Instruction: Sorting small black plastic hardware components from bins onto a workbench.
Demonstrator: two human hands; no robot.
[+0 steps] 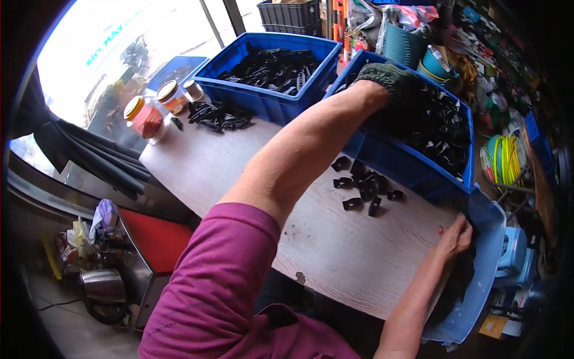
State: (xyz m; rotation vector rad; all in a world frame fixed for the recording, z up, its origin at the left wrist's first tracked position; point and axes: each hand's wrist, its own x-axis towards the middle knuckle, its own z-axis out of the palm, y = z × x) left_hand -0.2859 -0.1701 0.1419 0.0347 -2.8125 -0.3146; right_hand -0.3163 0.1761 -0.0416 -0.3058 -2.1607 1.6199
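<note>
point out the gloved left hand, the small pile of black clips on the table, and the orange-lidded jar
gloved left hand [391, 81], head view, back of glove
small pile of black plastic clips [363, 184], head view, pile's middle
orange-lidded jar [143, 116], head view, jar body

Table: a pale wood-grain tabletop [335, 251] fills the middle of the view, running diagonally.
Light: strong daylight pours in at the upper left through a bright glass front [119, 42], washing out the street beyond it.
Floor: grey concrete floor [66, 323] at the lower left, with a dark cable lying on it.
Furniture: a metal stand with a red top [156, 239] sits just beside the table.
Right side: crowded shelves [502, 66] of mixed goods, dim, and a light blue plastic stool [515, 251] below.
</note>
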